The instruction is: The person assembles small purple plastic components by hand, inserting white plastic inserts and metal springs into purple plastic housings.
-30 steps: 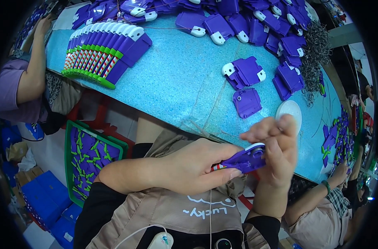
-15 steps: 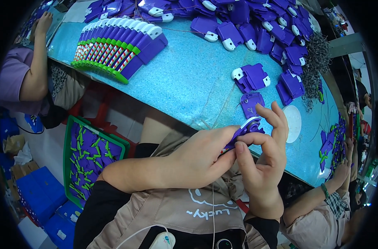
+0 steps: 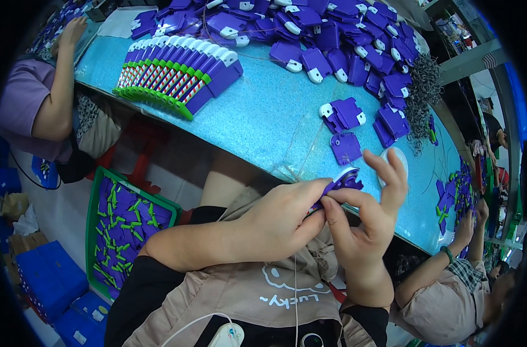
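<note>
My left hand [image 3: 278,217] is closed around a small purple plastic part [image 3: 345,180] with a white rounded end, held over the table's near edge. The part's lower portion is hidden in my fingers. My right hand [image 3: 363,222] meets it from the right, thumb and index fingertip pinched together against the part's side, the other fingers raised and spread. Whatever sits in that pinch is too small to make out. Just beyond my hands lie a flat purple piece [image 3: 345,148] and a purple-and-white casing [image 3: 343,114].
Fanned purple casings [image 3: 182,75] with striped sticks and green ends stand at the left of the blue table [image 3: 258,124]. A heap of purple parts [image 3: 327,34] lies behind, beside tangled metal wire pieces [image 3: 425,87]. A white round dish [image 3: 397,165] and a green crate [image 3: 96,231] are near. Co-workers sit on both sides.
The view has shifted slightly, so the table things appear moved. Both hands stay at the purple part; my right index finger and thumb have moved slightly along its side.
</note>
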`<state>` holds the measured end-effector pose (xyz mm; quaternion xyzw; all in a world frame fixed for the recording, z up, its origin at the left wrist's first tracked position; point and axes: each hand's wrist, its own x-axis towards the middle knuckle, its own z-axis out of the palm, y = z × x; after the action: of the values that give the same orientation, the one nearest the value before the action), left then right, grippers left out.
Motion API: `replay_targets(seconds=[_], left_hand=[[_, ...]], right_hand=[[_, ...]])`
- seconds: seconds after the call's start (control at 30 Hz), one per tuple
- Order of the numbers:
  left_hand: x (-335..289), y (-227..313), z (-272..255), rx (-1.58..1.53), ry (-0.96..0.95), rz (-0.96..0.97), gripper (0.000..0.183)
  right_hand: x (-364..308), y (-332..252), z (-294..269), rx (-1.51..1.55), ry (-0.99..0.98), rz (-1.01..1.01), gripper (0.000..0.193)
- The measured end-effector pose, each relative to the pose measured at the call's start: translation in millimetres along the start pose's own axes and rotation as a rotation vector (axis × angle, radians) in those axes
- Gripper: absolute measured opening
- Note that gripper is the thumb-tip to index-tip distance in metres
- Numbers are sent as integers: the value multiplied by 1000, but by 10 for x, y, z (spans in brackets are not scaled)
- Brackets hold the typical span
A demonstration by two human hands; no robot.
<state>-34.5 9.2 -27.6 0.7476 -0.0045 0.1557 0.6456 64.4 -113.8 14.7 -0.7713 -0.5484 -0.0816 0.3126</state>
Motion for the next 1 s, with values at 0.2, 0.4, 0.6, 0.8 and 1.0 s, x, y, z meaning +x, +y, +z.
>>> replay_targets(seconds=[0.2,0.4,0.6,0.8,1.0], left_hand=[[203,68,-176,-82,-81,-63,15],[557,16,-405,-608,116,-269,29],[1315,-61,-610,-893,181,-212,19],[1628,-196,-625,-914,191,-219,17],[1673,-340,-732,-903,188,-261,18]], right_hand=[[367,322,-60,410,-68,84,66],[1166,1174,-243,559,75,296,47],[2181,2794,-561,-611,202,311,37],[2690,3517,-517,-679,-2,634,37],[3002,3299,-592,-619,-258,428,27]])
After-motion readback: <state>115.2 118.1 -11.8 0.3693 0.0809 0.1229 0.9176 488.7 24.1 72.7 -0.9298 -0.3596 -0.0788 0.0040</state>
